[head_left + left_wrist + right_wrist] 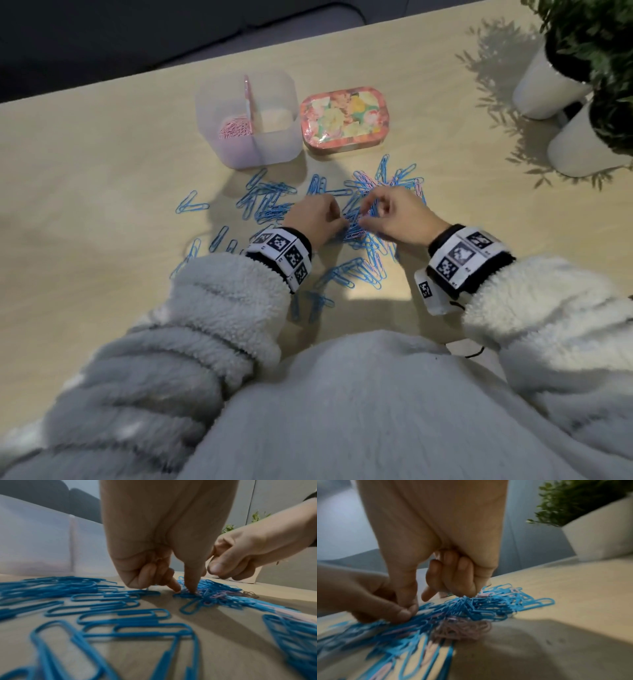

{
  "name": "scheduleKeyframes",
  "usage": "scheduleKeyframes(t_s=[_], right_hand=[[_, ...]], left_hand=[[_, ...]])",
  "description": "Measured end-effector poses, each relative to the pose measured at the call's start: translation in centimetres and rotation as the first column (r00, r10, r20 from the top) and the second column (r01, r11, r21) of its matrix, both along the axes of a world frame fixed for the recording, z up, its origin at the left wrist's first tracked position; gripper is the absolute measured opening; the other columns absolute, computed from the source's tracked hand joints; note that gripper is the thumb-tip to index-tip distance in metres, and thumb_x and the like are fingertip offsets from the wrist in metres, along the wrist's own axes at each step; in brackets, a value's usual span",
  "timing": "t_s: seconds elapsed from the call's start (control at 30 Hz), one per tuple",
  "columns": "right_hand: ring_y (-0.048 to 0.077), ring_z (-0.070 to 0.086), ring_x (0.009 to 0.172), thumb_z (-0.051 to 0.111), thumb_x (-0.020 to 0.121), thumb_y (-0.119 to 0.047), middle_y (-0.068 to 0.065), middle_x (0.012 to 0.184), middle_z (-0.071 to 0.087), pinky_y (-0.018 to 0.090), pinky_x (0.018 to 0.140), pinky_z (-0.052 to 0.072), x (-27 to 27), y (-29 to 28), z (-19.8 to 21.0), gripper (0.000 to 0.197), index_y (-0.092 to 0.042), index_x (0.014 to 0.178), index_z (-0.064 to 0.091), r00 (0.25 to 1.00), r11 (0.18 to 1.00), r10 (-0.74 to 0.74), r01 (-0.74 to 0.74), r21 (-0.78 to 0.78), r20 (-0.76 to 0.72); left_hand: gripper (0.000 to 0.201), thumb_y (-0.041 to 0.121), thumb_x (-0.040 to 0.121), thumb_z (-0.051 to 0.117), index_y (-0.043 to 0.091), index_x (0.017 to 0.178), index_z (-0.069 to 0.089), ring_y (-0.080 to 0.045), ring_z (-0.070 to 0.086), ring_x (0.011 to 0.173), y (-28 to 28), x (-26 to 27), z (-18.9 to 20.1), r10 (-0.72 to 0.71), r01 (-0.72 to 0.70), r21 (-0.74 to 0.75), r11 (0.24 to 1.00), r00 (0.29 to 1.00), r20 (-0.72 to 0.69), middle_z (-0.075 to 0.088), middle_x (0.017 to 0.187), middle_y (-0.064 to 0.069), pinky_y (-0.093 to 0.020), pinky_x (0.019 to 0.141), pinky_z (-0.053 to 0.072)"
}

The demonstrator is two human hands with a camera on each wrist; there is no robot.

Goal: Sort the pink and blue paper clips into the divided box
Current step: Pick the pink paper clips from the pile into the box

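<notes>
On the pale wood-grain table (102, 154), thin looped-wire blue paper clips (270, 202) lie scattered in a loose, glossy tangle, with a few smaller pink paper clips (462, 628) knotted among them near the hands. The left hand (313, 216) has its fingers curled down, index fingertip and thumb tip pressing onto the clips on the table top; whether it actually pinches one I cannot tell. The right hand (397, 219) is curled too, fingers bunched narrowly over the heap and touching it. Behind stands the frosted translucent divided box (246, 120), pink clips heaped in its left compartment. Beside it sits a rounded floral tin (346, 118). Fluffy fleece sleeves (222, 301) cover both arms.
</notes>
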State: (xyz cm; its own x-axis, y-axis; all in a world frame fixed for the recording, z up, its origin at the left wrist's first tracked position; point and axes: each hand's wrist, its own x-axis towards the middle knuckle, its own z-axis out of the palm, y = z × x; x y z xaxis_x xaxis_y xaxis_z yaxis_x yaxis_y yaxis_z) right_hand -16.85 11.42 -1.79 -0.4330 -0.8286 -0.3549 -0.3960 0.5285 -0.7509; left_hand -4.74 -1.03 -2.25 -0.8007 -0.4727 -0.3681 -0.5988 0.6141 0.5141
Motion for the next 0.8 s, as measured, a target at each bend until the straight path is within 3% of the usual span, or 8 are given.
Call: scheduleKeyframes(t_s=[0.13, 0.23, 0.3, 0.37, 0.43, 0.53, 0.67, 0.8], right_hand=[[0.016, 0.045, 0.059, 0.069, 0.076, -0.025, -0.009, 0.052, 0.043, 0.028, 0.053, 0.030, 0.9, 0.2, -0.2, 0.009, -0.022, 0.081, 0.062, 0.948, 0.975, 0.202, -0.172, 0.140, -0.244], [0.017, 0.044, 0.061, 0.066, 0.080, -0.026, -0.009, 0.054, 0.043, 0.029, 0.054, 0.029, 1.0, 0.8, -0.4, 0.008, -0.019, 0.080, 0.060, 0.933, 0.971, 0.227, -0.195, 0.139, -0.280], [0.014, 0.043, 0.055, 0.066, 0.080, -0.021, -0.009, 0.054, 0.043, 0.027, 0.054, 0.031, 0.7, 1.1, -0.6, 0.011, -0.020, 0.074, 0.057, 0.955, 0.977, 0.193, -0.166, 0.135, -0.223], [0.006, 0.041, 0.045, 0.069, 0.079, -0.017, -0.008, 0.050, 0.043, 0.025, 0.054, 0.033, 0.3, 1.3, -0.8, 0.022, -0.022, 0.065, 0.053, 0.993, 0.993, 0.088, -0.081, 0.089, -0.079], [0.003, 0.038, 0.038, 0.071, 0.079, -0.011, -0.005, 0.045, 0.042, 0.023, 0.051, 0.033, 0.0, 1.6, -0.8, 0.027, -0.020, 0.061, 0.052, 0.997, 0.999, -0.035, 0.033, 0.037, 0.063], [0.014, 0.042, 0.044, 0.069, 0.079, -0.003, -0.003, 0.041, 0.047, 0.023, 0.052, 0.036, -0.6, 2.0, -0.6, 0.026, -0.015, 0.062, 0.054, 0.974, 0.989, -0.145, 0.144, 0.015, 0.175], [0.009, 0.042, 0.039, 0.065, 0.082, -0.002, 0.002, 0.045, 0.047, 0.022, 0.050, 0.036, -0.9, 2.4, -0.7, 0.023, -0.013, 0.064, 0.056, 0.977, 0.993, -0.110, 0.098, 0.073, 0.183], [0.022, 0.059, 0.059, 0.055, 0.085, -0.001, 0.007, 0.061, 0.061, 0.029, 0.065, 0.049, -1.0, 2.6, -1.5, 0.018, -0.016, 0.078, 0.062, 0.972, 0.974, -0.224, 0.221, 0.043, 0.068]], left_hand=[[0.018, 0.024, 0.087, 0.057, 0.007, 0.091, 0.062, -0.028, 0.058, 0.094, -1.2, -0.2, 0.0, 0.051, -0.053, 0.061, 0.997, 0.998, 0.027, 0.058, 0.086, -0.007, -0.028, 0.072, 0.037], [0.019, 0.019, 0.088, 0.055, 0.003, 0.094, 0.063, -0.032, 0.056, 0.086, -2.9, 0.8, 0.7, 0.112, -0.112, 0.107, 0.988, 0.994, 0.007, 0.053, 0.079, -0.010, -0.030, 0.071, 0.039], [0.020, 0.019, 0.090, 0.054, 0.003, 0.098, 0.063, -0.035, 0.056, 0.087, -3.9, 1.8, 1.0, 0.130, -0.131, 0.082, 0.988, 0.991, 0.008, 0.060, 0.088, -0.022, -0.037, 0.078, 0.044], [0.020, 0.019, 0.091, 0.052, 0.005, 0.102, 0.061, -0.034, 0.057, 0.095, -4.5, 2.4, 1.1, 0.135, -0.135, 0.008, 0.991, 0.991, 0.018, 0.063, 0.100, -0.022, -0.037, 0.080, 0.043], [0.021, 0.020, 0.091, 0.051, 0.008, 0.105, 0.060, -0.031, 0.057, 0.095, -4.4, 2.6, 0.9, 0.115, -0.115, -0.063, 0.991, 0.993, 0.004, 0.062, 0.097, -0.018, -0.036, 0.078, 0.042], [0.019, 0.025, 0.089, 0.053, 0.011, 0.099, 0.062, -0.022, 0.052, 0.082, -2.8, 1.7, 0.7, 0.061, -0.063, -0.061, 0.996, 0.998, -0.024, 0.054, 0.081, -0.005, -0.030, 0.071, 0.038], [0.028, 0.040, 0.084, 0.060, 0.013, 0.089, 0.062, -0.019, 0.052, 0.079, -0.6, 0.1, -0.1, -0.007, 0.007, -0.030, 1.000, 1.000, -0.003, 0.055, 0.082, -0.002, -0.027, 0.070, 0.038], [0.018, 0.028, 0.085, 0.058, 0.010, 0.087, 0.062, -0.026, 0.058, 0.089, -0.6, -0.2, -0.6, -0.024, 0.024, -0.026, 0.999, 1.000, 0.000, 0.065, 0.093, -0.010, -0.031, 0.072, 0.041]])
